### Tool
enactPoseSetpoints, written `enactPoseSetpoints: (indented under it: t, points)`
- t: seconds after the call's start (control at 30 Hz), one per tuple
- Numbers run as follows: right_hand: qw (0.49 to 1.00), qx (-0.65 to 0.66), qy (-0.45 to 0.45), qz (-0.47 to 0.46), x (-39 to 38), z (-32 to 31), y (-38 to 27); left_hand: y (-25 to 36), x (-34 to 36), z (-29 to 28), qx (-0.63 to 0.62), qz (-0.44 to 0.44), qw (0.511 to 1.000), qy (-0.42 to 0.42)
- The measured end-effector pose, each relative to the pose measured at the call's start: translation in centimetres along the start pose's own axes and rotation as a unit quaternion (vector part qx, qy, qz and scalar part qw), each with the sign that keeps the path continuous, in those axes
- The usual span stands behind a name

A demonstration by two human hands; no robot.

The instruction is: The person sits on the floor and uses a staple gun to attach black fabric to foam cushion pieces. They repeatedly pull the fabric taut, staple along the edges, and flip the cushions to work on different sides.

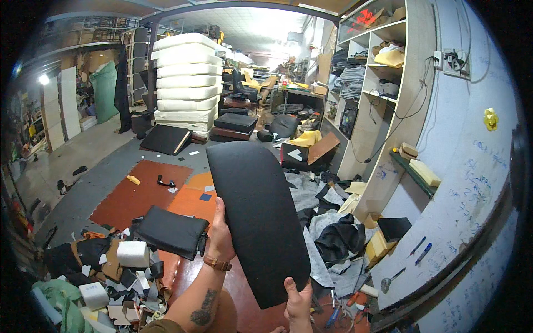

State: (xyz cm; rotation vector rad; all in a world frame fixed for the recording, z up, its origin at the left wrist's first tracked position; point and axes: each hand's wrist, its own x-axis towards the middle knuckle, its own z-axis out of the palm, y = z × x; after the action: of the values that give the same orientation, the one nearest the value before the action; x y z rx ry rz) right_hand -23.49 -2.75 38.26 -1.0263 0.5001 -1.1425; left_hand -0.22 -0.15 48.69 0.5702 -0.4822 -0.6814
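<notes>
A long black panel (258,216) with a rounded top edge and a matte face is held up in front of me, tilted with its lower end to the right. My left hand (221,236) is closed on its left edge, thumb along the side and fingers partly hidden behind. At the lower right corner, my right hand (300,305) grips it with the thumb in front; the other fingers are mostly hidden. On the floor left of the panel lies a black padded cushion (171,232), close by my left wrist.
Scraps and white foam blocks (133,254) heap up at lower left. Grey and black fabric pieces (338,238) cover the floor at right, near hand tools (333,317). White foam cushions (187,77) are stacked behind. A tall shelf (383,105) lines the right wall.
</notes>
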Motion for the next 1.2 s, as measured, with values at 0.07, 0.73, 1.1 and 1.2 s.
enactPoseSetpoints:
  t: [0.07,0.73,1.1,1.2]
  points:
    - [1.0,-0.002,-0.004,-0.008,0.1,0.0,-0.1,0.0,0.0,0.1,-0.005,0.002,1.0,-0.001]
    - [0.942,-0.252,-0.117,-0.189,2.1,-7.7,8.0,-2.5,2.2,-7.0,-0.207,0.026,0.953,-0.22]
    - [0.968,-0.117,-0.218,-0.033,1.5,-5.7,7.5,-4.4,5.8,-8.1,-0.239,0.14,0.827,-0.49]
    - [0.947,-0.161,-0.24,-0.139,-0.4,-3.3,5.2,-5.4,6.4,-8.1,-0.238,0.155,0.81,-0.513]
